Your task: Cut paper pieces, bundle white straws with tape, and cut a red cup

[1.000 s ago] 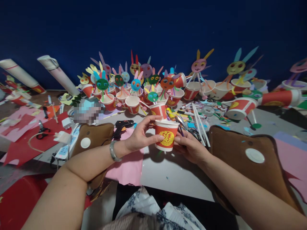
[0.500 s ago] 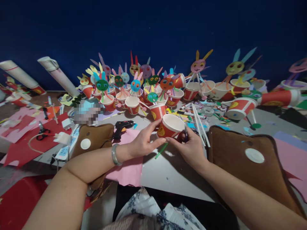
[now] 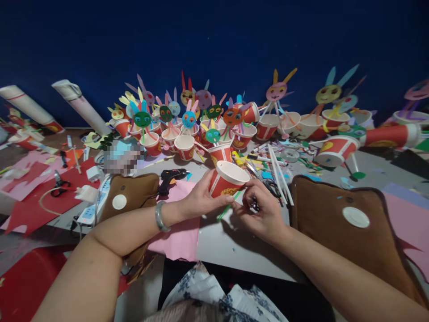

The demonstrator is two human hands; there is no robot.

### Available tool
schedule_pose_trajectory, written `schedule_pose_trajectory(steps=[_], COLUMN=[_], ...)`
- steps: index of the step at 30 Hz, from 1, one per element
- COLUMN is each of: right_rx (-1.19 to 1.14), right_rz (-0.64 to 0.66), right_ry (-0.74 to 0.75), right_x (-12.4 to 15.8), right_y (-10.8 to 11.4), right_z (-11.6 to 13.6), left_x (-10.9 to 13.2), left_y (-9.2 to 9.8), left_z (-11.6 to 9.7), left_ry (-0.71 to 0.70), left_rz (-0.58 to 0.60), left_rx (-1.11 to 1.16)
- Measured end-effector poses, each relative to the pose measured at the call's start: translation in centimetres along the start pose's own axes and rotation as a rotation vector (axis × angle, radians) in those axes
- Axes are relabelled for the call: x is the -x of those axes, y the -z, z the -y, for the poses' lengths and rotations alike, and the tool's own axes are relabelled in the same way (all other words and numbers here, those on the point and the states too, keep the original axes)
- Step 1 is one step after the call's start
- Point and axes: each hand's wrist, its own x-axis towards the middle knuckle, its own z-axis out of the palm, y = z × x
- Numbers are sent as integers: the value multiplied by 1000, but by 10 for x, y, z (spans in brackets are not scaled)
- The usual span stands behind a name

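A red-and-white paper cup [image 3: 231, 176] is tilted in my left hand [image 3: 208, 192], fingers round its left side and thumb along its lower front. My right hand [image 3: 261, 208] is curled just right of the cup, thumb and fingertips pinched near its base. A dark, shiny handle, looking like that of scissors [image 3: 254, 204], shows inside the right hand; its blades are hidden. A green straw [image 3: 224, 213] extends below the cup, partly covered by my fingers. Behind the cup stands another red cup [image 3: 220, 155] with a blue paper face.
Several cups with paper rabbit faces [image 3: 189, 120] line the back. A black glue gun [image 3: 172, 180] lies left on pink paper [image 3: 176, 237]. White straws [image 3: 279, 176] and paper scraps lie right. Brown cushion-like pads [image 3: 335, 241] flank the work area; a power strip [image 3: 97, 205] is left.
The cup has shifted left and turned, its printed emblem now facing lower right. My right hand has come off the cup's side and curled lower, near its base.
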Motion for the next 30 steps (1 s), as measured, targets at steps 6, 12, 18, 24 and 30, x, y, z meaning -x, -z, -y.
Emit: schedule_pose_trajectory(steps=[6, 12, 18, 24, 30], right_rx=[12, -23, -106, -33, -46], right_rz=[-80, -118, -70, 12, 156], right_ry=[55, 54, -233, -325, -303], right_x=[-2, -2, 1, 0, -1], right_y=[0, 2, 3, 3, 5], right_z=[1, -1, -7, -2, 6], left_x=[-3, -2, -5, -9, -10], left_y=[2, 2, 2, 5, 6], left_z=[7, 2, -5, -4, -2], left_ry=[-87, 11, 164, 141, 163], left_rz=[-50, -24, -17, -82, -116], left_rx=[-47, 61, 285, 304, 305])
